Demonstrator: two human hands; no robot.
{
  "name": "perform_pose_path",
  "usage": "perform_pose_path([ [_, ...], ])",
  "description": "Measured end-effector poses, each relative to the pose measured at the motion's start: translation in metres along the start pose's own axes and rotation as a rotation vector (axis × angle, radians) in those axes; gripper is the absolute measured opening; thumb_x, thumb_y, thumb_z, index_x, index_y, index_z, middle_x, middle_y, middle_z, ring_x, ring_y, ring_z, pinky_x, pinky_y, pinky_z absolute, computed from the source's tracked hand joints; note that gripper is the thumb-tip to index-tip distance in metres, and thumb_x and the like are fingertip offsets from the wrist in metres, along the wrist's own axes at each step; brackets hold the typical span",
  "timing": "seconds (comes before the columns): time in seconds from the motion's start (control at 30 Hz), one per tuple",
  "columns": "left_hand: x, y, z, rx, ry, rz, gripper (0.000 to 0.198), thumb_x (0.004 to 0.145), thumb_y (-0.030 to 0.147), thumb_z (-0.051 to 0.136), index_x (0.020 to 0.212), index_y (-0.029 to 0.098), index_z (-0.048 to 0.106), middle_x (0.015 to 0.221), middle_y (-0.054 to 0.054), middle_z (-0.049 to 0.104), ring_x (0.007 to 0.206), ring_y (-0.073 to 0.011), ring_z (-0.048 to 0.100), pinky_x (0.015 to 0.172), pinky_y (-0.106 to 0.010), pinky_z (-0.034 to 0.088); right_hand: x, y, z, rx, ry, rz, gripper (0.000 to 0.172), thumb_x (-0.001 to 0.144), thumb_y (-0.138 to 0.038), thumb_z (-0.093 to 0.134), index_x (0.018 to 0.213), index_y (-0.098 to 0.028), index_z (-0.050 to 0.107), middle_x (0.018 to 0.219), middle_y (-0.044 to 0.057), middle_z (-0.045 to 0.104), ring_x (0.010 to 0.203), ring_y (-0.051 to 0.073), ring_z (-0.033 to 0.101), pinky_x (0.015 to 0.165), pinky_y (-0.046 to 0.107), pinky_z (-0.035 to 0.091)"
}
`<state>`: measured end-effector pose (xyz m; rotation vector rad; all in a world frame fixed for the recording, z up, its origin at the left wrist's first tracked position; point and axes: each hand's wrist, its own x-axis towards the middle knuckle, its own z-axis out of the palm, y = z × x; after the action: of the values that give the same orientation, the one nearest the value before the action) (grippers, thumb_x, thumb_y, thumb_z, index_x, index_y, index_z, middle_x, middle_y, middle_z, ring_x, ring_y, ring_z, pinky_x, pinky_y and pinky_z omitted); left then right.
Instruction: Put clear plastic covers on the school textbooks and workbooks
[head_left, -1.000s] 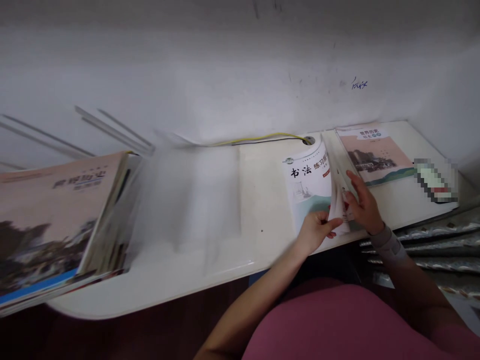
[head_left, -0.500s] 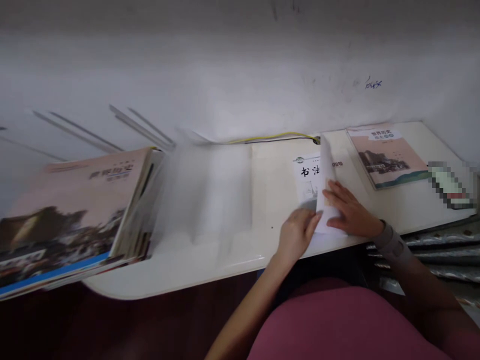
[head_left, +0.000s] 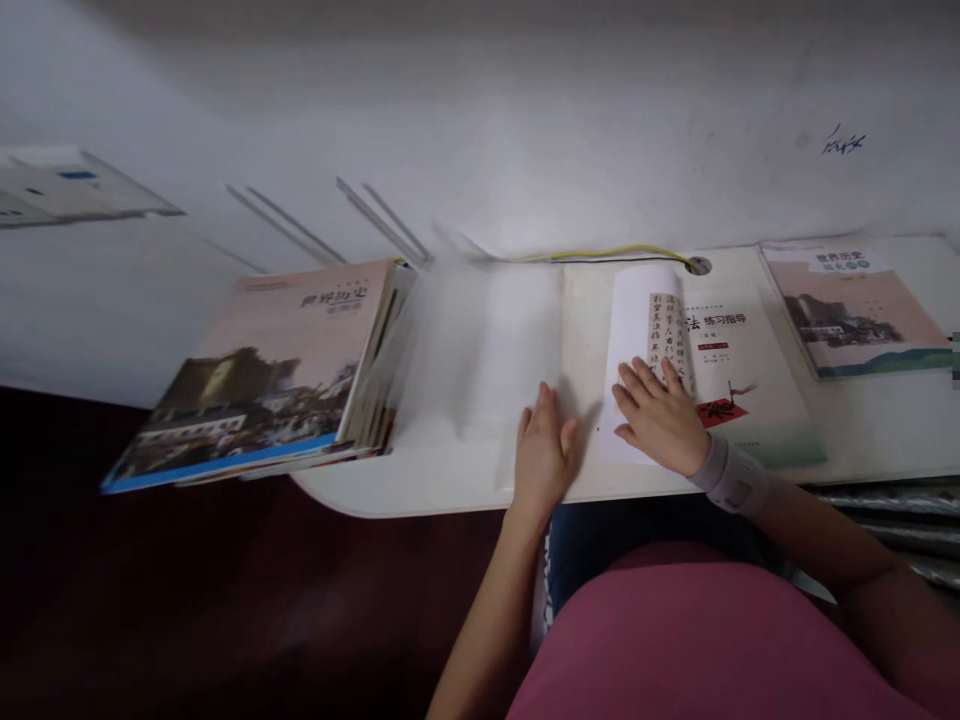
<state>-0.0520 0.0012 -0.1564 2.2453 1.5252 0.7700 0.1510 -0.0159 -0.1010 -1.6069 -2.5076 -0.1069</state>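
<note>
on the white desk [head_left: 862,440], in the head view, the calligraphy practice book [head_left: 739,395] lies near the front edge, between a see-through blurred sheet [head_left: 480,350] and a history textbook [head_left: 855,310]. one white page [head_left: 628,330] of it is turned over to the left, and a strip of brush writing shows on it.

to flatten that page well, i think the hand should press near the fold and slide out softly, so the paper does not crease or tear. the other hand can hold the desk side steady.

the right hand [head_left: 660,415] lies palm down on the turned page, fingers spread wide and pointing away from the person. it grips nothing; it only presses. a pale wrist band [head_left: 731,480] sits on that wrist.

the left hand [head_left: 544,455] lies flat too, just beside the page, on the near edge of the blurred sheet. its fingers are straight and close together, and it holds nothing.

a stack of history textbooks [head_left: 270,380] hangs over the desk's left end. a yellow cable [head_left: 600,254] runs along the wall.
</note>
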Motion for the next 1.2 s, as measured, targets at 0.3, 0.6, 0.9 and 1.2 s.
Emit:
perform_pose_path([
  [0.3, -0.001, 0.002, -0.006, -0.197, 0.001, -0.058, 0.064, 0.098, 0.047, 0.019, 0.148, 0.009, 0.013, 0.140, -0.024, 0.044, 0.134, -0.0250, 0.040, 0.112, -0.052, 0.024, 0.012, -0.023, 0.010, 0.018, -0.014, -0.002, 0.046, 0.089, -0.035, 0.052, 0.127, -0.008, 0.054, 0.137, 0.022, 0.050, 0.134, 0.034, 0.036, 0.111, 0.060, 0.019],
  [0.6, 0.000, 0.004, -0.006, -0.212, -0.010, -0.056, 0.064, 0.097, 0.047, 0.023, 0.148, 0.010, 0.015, 0.145, -0.024, 0.038, 0.135, -0.0263, 0.037, 0.113, -0.052, 0.021, 0.002, -0.036, 0.015, 0.034, -0.069, -0.080, 0.058, 0.090, -0.044, 0.050, 0.132, -0.005, 0.048, 0.141, 0.023, 0.045, 0.132, 0.034, 0.039, 0.109, 0.056, 0.026],
  [0.9, 0.000, 0.008, -0.009, -0.224, 0.011, -0.039, 0.062, 0.098, 0.044, 0.025, 0.150, 0.014, 0.009, 0.148, -0.023, 0.034, 0.136, -0.0278, 0.037, 0.112, -0.055, 0.022, -0.004, -0.039, 0.015, 0.096, -0.096, -0.167, 0.062, 0.087, -0.045, 0.054, 0.135, -0.007, 0.045, 0.142, 0.021, 0.044, 0.135, 0.030, 0.036, 0.112, 0.047, 0.028],
  [1.2, 0.000, 0.010, -0.009, -0.242, 0.042, -0.068, 0.059, 0.096, 0.037, 0.034, 0.149, 0.016, 0.017, 0.145, -0.019, 0.042, 0.134, -0.0257, 0.040, 0.112, -0.051, 0.025, -0.005, -0.049, 0.015, 0.128, -0.121, -0.182, 0.075, 0.083, -0.051, 0.058, 0.136, 0.000, 0.041, 0.142, 0.026, 0.042, 0.135, 0.031, 0.036, 0.112, 0.042, 0.030],
])
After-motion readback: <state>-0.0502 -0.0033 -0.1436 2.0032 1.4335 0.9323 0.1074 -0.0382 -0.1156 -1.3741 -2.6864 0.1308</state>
